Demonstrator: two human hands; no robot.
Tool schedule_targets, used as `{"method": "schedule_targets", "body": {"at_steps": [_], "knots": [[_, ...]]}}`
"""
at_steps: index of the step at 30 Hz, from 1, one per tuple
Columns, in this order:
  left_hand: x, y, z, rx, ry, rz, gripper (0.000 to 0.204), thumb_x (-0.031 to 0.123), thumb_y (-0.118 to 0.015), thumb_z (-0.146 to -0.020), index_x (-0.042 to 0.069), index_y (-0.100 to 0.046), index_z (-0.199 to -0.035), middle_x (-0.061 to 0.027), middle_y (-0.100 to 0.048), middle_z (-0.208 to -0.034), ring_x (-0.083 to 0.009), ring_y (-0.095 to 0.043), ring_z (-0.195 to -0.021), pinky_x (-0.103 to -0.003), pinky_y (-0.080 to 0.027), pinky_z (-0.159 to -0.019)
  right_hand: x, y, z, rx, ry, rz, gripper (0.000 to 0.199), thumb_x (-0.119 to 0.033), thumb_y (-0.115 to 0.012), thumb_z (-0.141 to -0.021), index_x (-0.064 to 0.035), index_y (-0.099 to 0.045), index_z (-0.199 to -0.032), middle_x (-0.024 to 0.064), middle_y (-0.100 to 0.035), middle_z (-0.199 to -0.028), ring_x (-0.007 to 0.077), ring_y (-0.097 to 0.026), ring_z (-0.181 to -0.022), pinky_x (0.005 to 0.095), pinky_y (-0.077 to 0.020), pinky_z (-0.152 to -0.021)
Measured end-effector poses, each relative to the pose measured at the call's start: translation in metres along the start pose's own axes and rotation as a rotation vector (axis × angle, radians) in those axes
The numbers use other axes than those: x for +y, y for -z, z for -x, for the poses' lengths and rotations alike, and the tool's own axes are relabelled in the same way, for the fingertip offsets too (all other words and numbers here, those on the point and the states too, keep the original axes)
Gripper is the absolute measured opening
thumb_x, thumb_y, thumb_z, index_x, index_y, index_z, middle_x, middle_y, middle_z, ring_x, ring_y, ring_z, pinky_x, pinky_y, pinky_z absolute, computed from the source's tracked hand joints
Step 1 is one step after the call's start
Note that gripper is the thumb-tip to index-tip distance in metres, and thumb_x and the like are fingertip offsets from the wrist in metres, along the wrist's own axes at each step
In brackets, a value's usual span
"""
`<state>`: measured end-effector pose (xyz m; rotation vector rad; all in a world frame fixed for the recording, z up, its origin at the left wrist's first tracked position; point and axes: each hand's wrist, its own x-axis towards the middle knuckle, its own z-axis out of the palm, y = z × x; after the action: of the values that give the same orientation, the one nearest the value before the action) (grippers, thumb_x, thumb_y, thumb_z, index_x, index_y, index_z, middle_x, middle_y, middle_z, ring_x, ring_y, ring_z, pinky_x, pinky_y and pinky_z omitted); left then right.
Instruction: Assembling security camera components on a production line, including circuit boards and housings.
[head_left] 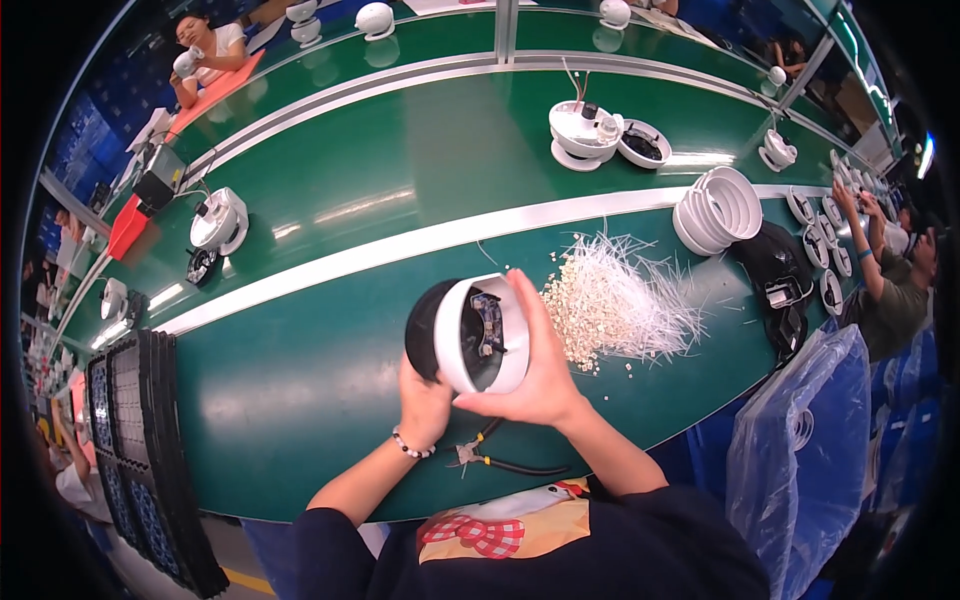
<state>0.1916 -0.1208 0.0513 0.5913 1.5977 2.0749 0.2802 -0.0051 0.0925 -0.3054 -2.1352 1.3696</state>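
Above the near edge of the bench I hold a round white housing (513, 345), tilted so its open side faces left and up. A circuit board (488, 325) with dark parts shows inside it. My right hand (548, 365) wraps round the housing's right side, thumb below and fingers at the top. A black dome-shaped part (424, 325) is against the housing's left side. My left hand (425, 402) grips it from below, its fingers mostly hidden behind. Cutting pliers (480, 455) with black handles lie just below my hands.
Right of my hands lies a heap of white plastic strips (650, 300) and small cream pieces (575, 315). Beyond are stacked white rings (718, 212) and a black bag (775, 270). Black trays (135, 430) stand left. White assemblies (583, 130) sit on the green belt (450, 150). Co-workers sit around.
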Motion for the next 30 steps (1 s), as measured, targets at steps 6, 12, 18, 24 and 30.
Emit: {"method": "schedule_targets", "body": {"at_steps": [6, 12, 18, 24, 30], "knots": [[0.024, 0.026, -0.003, -0.575, 0.459, 0.76, 0.08, 0.047, -0.05, -0.073, 0.003, -0.019, -0.132, -0.0159, -0.027, -0.133, -0.0296, -0.03, -0.122, -0.044, -0.023, -0.102, -0.006, -0.004, 0.006, -0.111, 0.026, 0.071, 0.119, -0.037, -0.082, -0.045, 0.0035, -0.011, -0.132, 0.0229, -0.027, -0.129, 0.0324, -0.033, -0.118, 0.0392, -0.028, -0.097], [0.018, 0.023, -0.001, -0.092, 0.636, 0.807, 0.053, 0.042, -0.025, -0.087, 0.003, -0.048, -0.114, -0.0114, -0.054, -0.108, -0.0225, -0.054, -0.097, -0.035, -0.044, -0.085, -0.011, -0.025, 0.006, -0.243, 0.051, 0.207, 0.118, -0.038, -0.081, -0.044, 0.0029, -0.013, -0.131, 0.0256, -0.021, -0.132, 0.0393, -0.027, -0.118, 0.0456, -0.0258, -0.096], [0.017, 0.031, 0.002, -0.103, 0.639, 0.841, 0.05, 0.041, -0.028, -0.086, 0.006, -0.047, -0.116, -0.0111, -0.053, -0.111, -0.0241, -0.052, -0.1, -0.037, -0.042, -0.088, -0.011, -0.035, 0.005, -0.261, 0.2, 0.305, 0.11, -0.035, -0.08, -0.044, 0.0012, -0.022, -0.13, 0.0256, -0.023, -0.132, 0.0406, -0.027, -0.117, 0.0471, -0.0275, -0.094], [0.017, 0.041, 0.0, -0.23, 0.662, 0.877, 0.084, 0.072, -0.018, -0.075, 0.007, -0.037, -0.124, -0.0126, -0.047, -0.117, -0.0263, -0.048, -0.107, -0.042, -0.041, -0.09, -0.005, -0.032, -0.008, -0.396, 0.187, 0.281, 0.114, -0.037, -0.08, -0.043, 0.0025, -0.018, -0.13, 0.0239, -0.025, -0.131, 0.0405, -0.03, -0.116, 0.0445, -0.0292, -0.095], [0.007, 0.046, 0.004, -0.145, 0.597, 0.847, 0.079, 0.069, -0.025, -0.077, 0.007, -0.037, -0.124, -0.0126, -0.047, -0.117, -0.0261, -0.048, -0.107, -0.042, -0.041, -0.09, -0.002, -0.041, -0.012, -0.476, 0.244, 0.345, 0.114, -0.04, -0.078, -0.044, 0.0032, -0.016, -0.13, 0.0237, -0.024, -0.132, 0.0407, -0.029, -0.116, 0.0442, -0.0283, -0.095]]}}
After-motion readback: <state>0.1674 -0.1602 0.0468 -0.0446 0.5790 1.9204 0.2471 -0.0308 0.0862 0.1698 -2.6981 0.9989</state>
